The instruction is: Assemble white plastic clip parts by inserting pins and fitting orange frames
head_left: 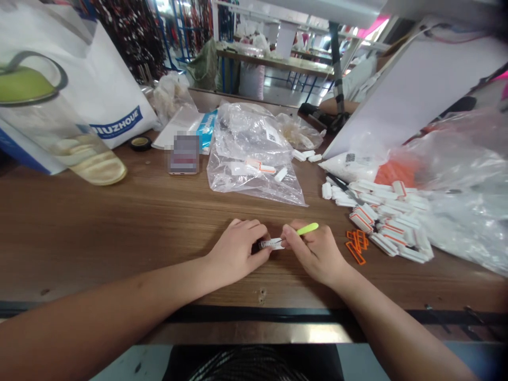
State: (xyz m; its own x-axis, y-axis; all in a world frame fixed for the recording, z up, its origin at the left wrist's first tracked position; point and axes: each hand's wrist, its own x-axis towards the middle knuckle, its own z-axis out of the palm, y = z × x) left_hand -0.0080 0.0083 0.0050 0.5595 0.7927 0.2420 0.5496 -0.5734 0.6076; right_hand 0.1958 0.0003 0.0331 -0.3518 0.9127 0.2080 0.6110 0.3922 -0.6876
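Observation:
Near the front of the table my left hand (238,248) pinches a small white plastic piece (273,244), holding it by its left end. My right hand (311,250) grips a thin tool with a yellow-green handle (308,228). Its working tip is hidden by my fingers, close to the white piece, so I cannot tell its exact kind. Right of that hand lie several orange rectangular frames (357,244). Beyond them spreads a heap of white plastic pieces (391,219), some edged in orange, with dark tweezers or scissors (343,188) on top.
A clear plastic bag (254,137) with a few pieces lies ahead. Left of it are a phone (184,154), a black round lid (140,143), and a clear bottle (79,143) before a white bag (107,84). More plastic bags (464,211) cover the right side, beside a white panel (413,79).

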